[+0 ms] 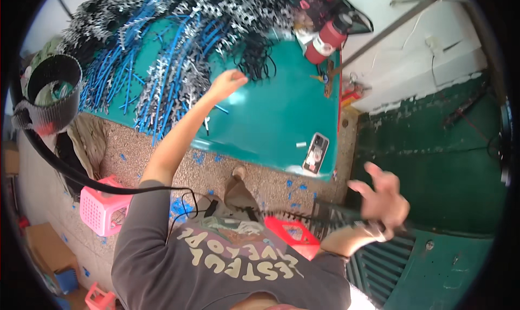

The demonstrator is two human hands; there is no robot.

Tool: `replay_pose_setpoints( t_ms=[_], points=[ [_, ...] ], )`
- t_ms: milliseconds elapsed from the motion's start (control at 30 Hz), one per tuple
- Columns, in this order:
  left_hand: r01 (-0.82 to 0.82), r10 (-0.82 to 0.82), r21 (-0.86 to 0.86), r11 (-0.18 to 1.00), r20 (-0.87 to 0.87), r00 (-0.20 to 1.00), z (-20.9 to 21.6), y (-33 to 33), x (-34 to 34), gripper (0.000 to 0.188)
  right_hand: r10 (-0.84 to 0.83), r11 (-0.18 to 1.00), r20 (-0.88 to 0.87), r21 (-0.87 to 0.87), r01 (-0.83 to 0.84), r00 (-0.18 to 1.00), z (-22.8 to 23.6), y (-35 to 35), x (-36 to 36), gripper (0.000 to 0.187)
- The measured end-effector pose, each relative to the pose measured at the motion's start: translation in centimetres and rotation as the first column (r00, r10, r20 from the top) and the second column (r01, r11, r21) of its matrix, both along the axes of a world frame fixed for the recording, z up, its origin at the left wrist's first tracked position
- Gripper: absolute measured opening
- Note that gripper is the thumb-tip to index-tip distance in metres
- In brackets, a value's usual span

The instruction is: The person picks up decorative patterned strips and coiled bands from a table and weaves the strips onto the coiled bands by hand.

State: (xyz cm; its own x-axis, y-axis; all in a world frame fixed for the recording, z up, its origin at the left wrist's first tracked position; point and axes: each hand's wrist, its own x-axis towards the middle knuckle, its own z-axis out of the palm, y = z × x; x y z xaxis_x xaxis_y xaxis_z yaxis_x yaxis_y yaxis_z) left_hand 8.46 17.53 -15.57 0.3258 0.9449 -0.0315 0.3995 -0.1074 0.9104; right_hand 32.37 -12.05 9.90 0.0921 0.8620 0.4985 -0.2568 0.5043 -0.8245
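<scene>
My left hand (229,84) is stretched over the green table (260,126), its fingers curled together; whatever is in them, if anything, I cannot make out. Just beyond it lies a small bundle of black looped wires (255,58). To its left, wire harnesses with blue sleeves (176,74) and many small white and black ends spread over the tabletop and hang past its near edge. My right hand (383,196) is raised off the table at the right, slightly blurred, with fingers apart and nothing in it. A dark coiled cord runs by its wrist.
A phone (316,153) lies near the table's right corner. Behind it stands a red bottle (328,39) beside a dark patterned bag (317,7). A black ribbed cup-shaped holder (54,85) on a curved arm rises at left. Pink stools (104,208) and cardboard boxes (51,248) stand on the floor.
</scene>
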Motion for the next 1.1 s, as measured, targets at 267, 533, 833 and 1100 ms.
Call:
replay_pose_setpoints(
  t_ms=[267,533,833,1100],
  points=[
    [0.340,-0.057,0.493,0.801,-0.503,0.862,-5.5,6.5,9.8,0.032,-0.269,0.778,-0.360,-0.628,-0.019,0.893,-14.7,8.5,-0.5,0.010],
    [0.683,-0.118,0.519,0.514,-0.746,0.656,-5.2,7.1,7.3,0.024,-0.027,0.597,-0.379,-0.748,-0.289,0.925,-16.8,6.4,-0.6,0.016],
    [0.682,-0.506,0.570,0.459,-0.463,0.728,-2.7,2.2,3.3,0.024,-0.011,0.530,-0.370,-0.790,-0.309,0.929,-15.9,-6.2,-4.4,0.018],
    [0.707,-0.654,0.450,0.545,-0.300,0.695,-3.4,2.5,3.1,0.038,-0.340,0.617,-0.376,-0.781,-0.097,0.862,-17.9,-6.2,-11.1,0.014]
  ],
)
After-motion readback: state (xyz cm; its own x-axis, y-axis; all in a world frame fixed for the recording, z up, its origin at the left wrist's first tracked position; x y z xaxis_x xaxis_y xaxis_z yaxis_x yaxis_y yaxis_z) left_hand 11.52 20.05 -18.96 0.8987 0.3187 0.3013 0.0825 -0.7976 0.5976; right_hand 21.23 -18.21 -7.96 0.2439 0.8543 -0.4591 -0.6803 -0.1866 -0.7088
